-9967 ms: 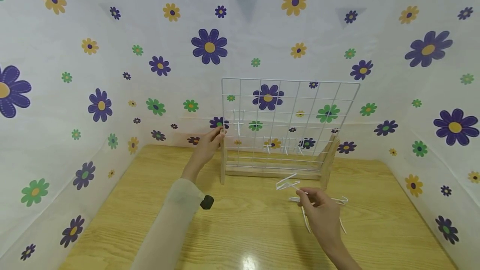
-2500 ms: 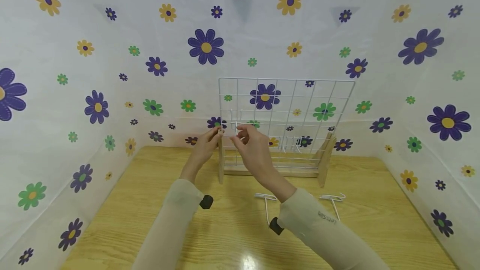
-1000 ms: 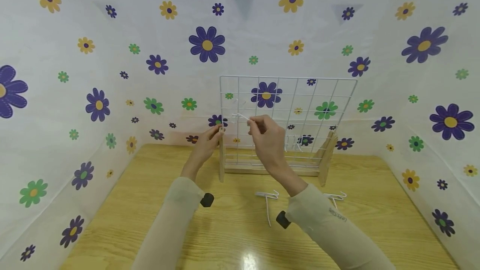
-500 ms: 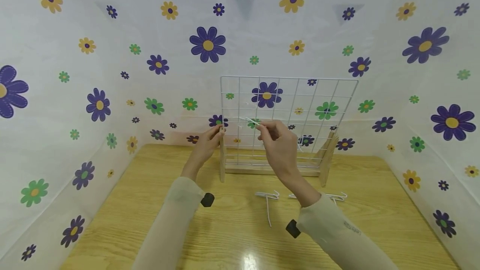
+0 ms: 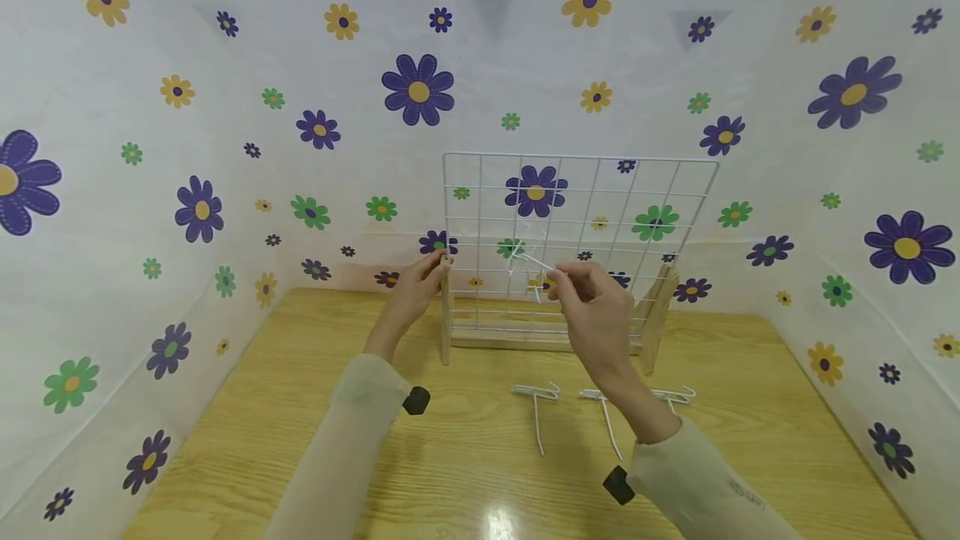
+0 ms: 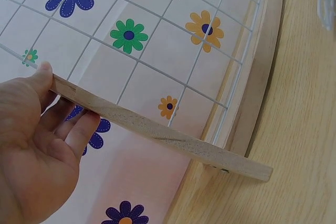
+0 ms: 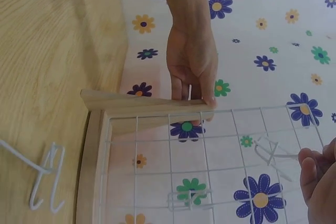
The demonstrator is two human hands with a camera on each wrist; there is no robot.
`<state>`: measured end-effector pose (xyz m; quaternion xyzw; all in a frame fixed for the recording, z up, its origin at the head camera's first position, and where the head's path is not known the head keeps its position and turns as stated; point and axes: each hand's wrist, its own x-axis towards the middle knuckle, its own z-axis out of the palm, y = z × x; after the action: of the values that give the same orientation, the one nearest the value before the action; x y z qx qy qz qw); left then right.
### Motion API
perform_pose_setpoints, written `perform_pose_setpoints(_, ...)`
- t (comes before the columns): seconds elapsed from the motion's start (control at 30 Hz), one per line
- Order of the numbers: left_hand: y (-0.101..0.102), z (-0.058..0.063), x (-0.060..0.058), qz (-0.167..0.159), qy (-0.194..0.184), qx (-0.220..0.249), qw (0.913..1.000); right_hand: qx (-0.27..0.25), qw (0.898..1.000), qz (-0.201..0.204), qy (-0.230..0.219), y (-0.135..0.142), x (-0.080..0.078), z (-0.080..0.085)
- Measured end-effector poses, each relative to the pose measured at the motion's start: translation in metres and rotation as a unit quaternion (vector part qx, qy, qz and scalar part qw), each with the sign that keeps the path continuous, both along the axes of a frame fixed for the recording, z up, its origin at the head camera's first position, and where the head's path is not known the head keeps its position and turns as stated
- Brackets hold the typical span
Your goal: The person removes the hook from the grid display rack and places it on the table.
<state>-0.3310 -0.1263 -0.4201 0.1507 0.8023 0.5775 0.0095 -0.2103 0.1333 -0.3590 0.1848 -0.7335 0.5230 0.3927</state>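
Observation:
My left hand (image 5: 412,290) grips the top of the left wooden post (image 6: 157,135) of a stand, thumb on one side and fingers on the other. The stand bears an upright white wire grid (image 5: 598,158). My right hand (image 5: 597,319) pinches a white wire hook (image 5: 540,264) by its prong. In the right wrist view its bent back end (image 7: 268,150) is tilted and seems apart from the grid. Another hook (image 5: 536,288) hangs low on the grid; the part to its right is hidden behind my right hand.
Three more white hooks lie on the wooden table in front of the stand: one on the left (image 5: 536,411), one in the middle (image 5: 609,423) and one on the right (image 5: 678,396), partly behind my right wrist. Flowered cloth (image 5: 495,73) surrounds the table.
Ten seconds ago my right hand held a hook over the table. It then reached the upper left hook, took it off the grid, and has moved right with it. My left hand stays put.

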Motion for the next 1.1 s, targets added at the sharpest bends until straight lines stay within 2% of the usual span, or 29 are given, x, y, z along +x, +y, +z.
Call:
perform_pose_setpoints(0.2, 0.001, 0.000, 0.000, 0.005, -0.002, -0.003, 1.0000, -0.003, 1.000, -0.014, -0.005, 0.014, 0.006, -0.009)
perform_pose_setpoints(0.53, -0.001, -0.002, 0.000, -0.004, 0.000, 0.011, 0.9999, -0.037, 0.997, -0.015, -0.059, 0.039, 0.024, -0.021)
perform_pose_setpoints(0.8, 0.000, -0.003, -0.002, -0.004, 0.007, 0.018, 0.9998, -0.047, 0.996, -0.038, -0.063, 0.058, 0.035, -0.032)
perform_pose_setpoints(1.1, 0.000, -0.001, 0.001, -0.008, -0.009, 0.023, 0.9997, -0.053, 0.993, -0.068, -0.082, 0.079, 0.048, -0.043)
